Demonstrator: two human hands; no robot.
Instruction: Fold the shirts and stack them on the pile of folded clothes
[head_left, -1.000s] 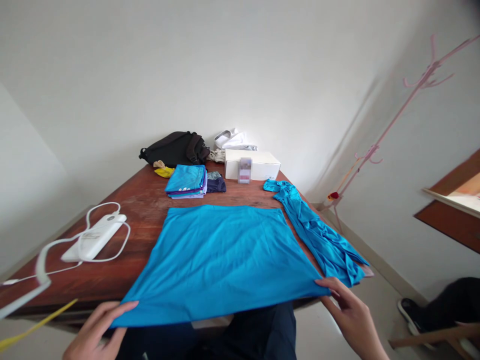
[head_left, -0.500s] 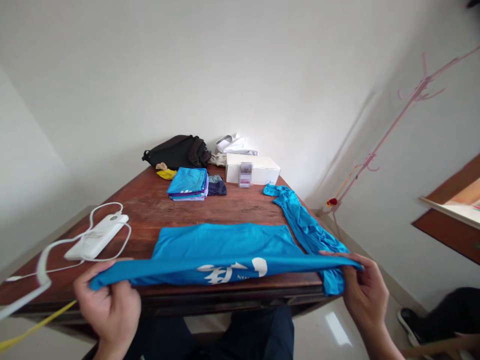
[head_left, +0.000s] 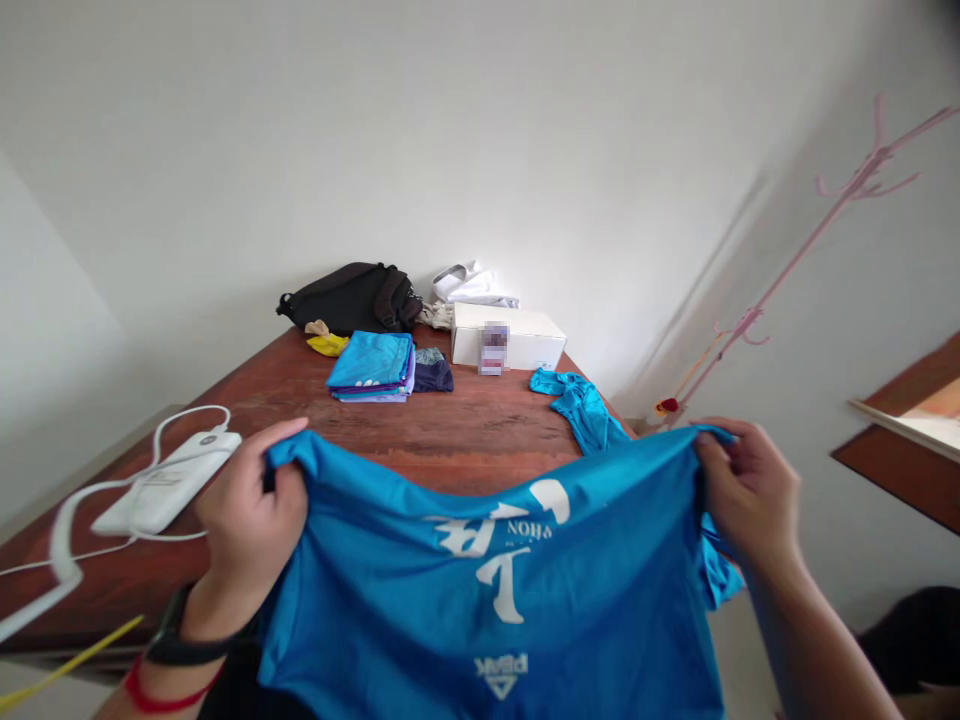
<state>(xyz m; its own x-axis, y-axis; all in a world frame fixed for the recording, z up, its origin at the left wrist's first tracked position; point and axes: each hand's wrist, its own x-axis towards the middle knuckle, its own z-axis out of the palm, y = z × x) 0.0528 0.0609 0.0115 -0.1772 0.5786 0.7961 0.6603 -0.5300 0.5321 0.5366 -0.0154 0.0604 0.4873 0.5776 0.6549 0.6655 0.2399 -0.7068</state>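
Note:
A blue shirt (head_left: pixel 420 580) with white printed characters hangs stretched between my hands, its print upside down to me. My left hand (head_left: pixel 259 510) pinches its upper left corner, and my right hand (head_left: pixel 750 490) grips the upper right corner. The top edge sags in the middle, and the lower part drops past the bottom of the view. It hides the near edge of the table. Behind my right hand lies another crumpled blue garment (head_left: pixel 589 415), partly covered by the raised shirt.
On the wooden table (head_left: pixel 465 430) stand a folded clothes stack (head_left: pixel 371 360), a dark cloth (head_left: pixel 433 376), a white box (head_left: pixel 525 335) and a black bag (head_left: pixel 345 300). At left lies a white power strip (head_left: pixel 169 480) with cords. A pink coat rack (head_left: pixel 810 240) leans at right.
Both hands have risen, lifting the shirt off the table, and moved closer together. Its front, narrow and folded before, now hangs down showing more print.

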